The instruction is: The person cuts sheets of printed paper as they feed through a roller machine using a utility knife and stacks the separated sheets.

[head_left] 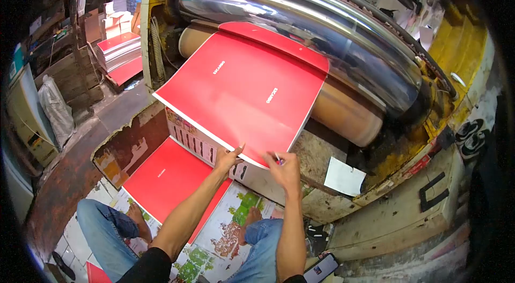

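A large red printed sheet with white edges comes down from the shiny metal roller. My left hand pinches its lower edge, thumb on top. My right hand is closed around a small thin tool, partly hidden by the fingers, at the lower right corner of the sheet. Below, another red sheet lies between my feet, partly behind my left forearm.
A brown roller sits under the metal one. At the right are a white paper piece and the yellow machine frame. A phone lies at the bottom. Stacked sheets stand at the upper left.
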A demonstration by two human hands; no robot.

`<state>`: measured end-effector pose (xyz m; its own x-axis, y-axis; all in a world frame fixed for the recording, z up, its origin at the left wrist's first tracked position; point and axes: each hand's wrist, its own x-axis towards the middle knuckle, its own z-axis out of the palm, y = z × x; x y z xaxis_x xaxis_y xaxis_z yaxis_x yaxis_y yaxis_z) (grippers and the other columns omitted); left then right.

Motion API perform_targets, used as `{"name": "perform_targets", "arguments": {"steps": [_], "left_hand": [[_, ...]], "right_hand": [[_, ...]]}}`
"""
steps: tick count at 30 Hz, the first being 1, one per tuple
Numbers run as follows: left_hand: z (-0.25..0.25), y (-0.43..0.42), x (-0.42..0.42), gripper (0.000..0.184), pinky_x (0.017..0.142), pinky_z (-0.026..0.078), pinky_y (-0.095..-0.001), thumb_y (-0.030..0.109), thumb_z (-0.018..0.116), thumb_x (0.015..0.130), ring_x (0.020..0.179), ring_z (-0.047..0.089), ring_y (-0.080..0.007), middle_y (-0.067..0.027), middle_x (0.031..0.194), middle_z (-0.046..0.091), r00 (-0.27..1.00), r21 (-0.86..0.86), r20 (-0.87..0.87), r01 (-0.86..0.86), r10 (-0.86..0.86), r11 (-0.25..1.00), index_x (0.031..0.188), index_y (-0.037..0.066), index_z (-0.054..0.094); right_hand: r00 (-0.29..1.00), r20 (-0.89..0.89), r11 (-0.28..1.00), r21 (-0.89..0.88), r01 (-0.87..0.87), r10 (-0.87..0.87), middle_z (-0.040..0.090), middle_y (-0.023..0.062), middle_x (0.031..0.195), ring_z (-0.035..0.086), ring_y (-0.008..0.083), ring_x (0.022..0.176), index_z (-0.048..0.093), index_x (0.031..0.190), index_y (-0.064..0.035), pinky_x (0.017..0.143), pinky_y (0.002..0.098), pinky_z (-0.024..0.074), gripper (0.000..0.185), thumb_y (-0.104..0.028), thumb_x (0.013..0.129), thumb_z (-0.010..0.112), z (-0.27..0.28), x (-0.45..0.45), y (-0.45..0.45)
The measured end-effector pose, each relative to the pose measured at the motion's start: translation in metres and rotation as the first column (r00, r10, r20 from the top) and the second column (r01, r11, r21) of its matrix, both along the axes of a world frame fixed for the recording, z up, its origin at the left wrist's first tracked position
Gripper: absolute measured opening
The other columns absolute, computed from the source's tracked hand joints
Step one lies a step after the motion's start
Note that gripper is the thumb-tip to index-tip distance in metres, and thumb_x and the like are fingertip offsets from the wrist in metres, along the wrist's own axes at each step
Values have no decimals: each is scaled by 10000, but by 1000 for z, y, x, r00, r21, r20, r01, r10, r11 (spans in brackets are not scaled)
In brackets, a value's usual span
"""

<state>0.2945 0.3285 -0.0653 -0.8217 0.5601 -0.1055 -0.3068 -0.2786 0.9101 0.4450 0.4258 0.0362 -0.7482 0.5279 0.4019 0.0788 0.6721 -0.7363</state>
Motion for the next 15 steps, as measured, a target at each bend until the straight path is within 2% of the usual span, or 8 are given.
{"name": "perform_targets", "arguments": {"steps": [4,6,8,9,12,13,14,15], "left_hand": [[-16,1,7,324,608,579,-294,280,722,832,641,594,-122,-62,759,596,998,-38,-31,-48,46,998,833,-21,603],[-22,0,9,305,585,562,-285,281,725,832,611,586,-115,-34,741,592,998,41,3,-59,59,997,809,-2,614],[-60,-1,-11,328,588,509,-249,268,730,832,673,577,-96,-18,829,613,998,5,5,59,-59,998,988,12,597],[-27,-7,11,364,617,506,-255,286,734,827,673,551,-98,-7,830,607,998,23,-33,-47,48,999,1033,25,583],[-57,-10,-2,338,608,480,-261,281,725,826,668,476,-96,18,804,515,981,-74,-192,-49,34,996,1026,65,558],[-48,-12,13,284,572,449,-258,282,725,831,664,448,-78,26,793,492,984,19,-139,-107,108,994,972,91,569],[-73,-11,-2,284,590,457,-267,285,720,839,686,455,-81,19,829,510,1000,-14,7,-27,28,1000,977,81,579],[-48,-18,11,322,676,495,-296,291,720,840,711,487,-91,11,859,531,999,87,-33,5,-2,996,994,47,578]], "right_hand": [[965,-106,962,-158,223,-241,406,85,463,363,130,468,602,637,41,460,352,300,414,-319,806,718,-9,-9,9],[980,-42,980,-20,196,-197,402,133,473,371,151,463,576,619,38,465,356,314,431,-325,811,708,-18,-13,14],[983,-58,984,-53,169,-172,410,155,491,370,181,459,582,629,32,473,369,325,429,-336,815,699,-17,-18,7],[986,-24,986,-26,164,-164,429,166,503,379,215,457,581,635,30,478,382,331,431,-344,819,691,-12,-18,-1],[989,-9,989,-18,144,-145,493,208,558,483,336,491,590,668,18,510,422,373,432,-374,840,651,-10,-26,-15],[988,-43,989,-4,148,-148,520,219,588,529,371,549,604,693,13,536,440,400,416,-370,854,628,-13,-28,-20],[985,-89,989,27,148,-145,546,229,617,575,405,608,617,719,9,563,457,428,404,-366,868,605,-13,-31,-22],[980,-91,983,31,179,-176,540,234,611,571,417,611,621,732,16,564,455,427,411,-365,881,588,-14,-35,-24]]}}
